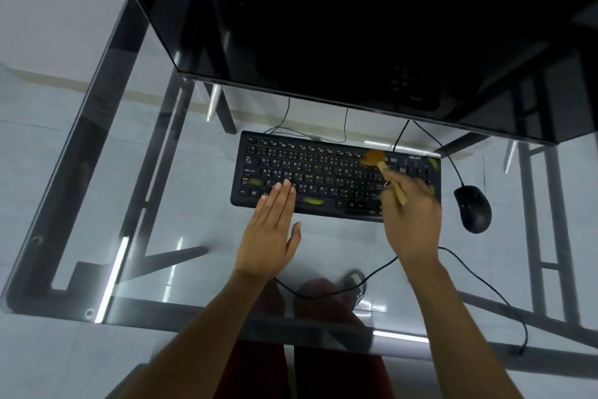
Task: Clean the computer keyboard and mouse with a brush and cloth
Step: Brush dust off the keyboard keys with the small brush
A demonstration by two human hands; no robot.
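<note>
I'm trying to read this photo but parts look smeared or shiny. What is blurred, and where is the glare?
Head view: the right hand and the brush it grips are motion-blurred, the bristles a brown smear; the left hand, flat on the keyboard, is sharper. Bright streaks of reflected light lie on the glass desk. The monitor is nearly black. Wide-angle bending curves the desk edges.

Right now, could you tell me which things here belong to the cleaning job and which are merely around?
Job:
keyboard, steadied by the left hand
brush, gripped by the right hand
mouse

Merely around:
monitor
glass desk
cables
</note>
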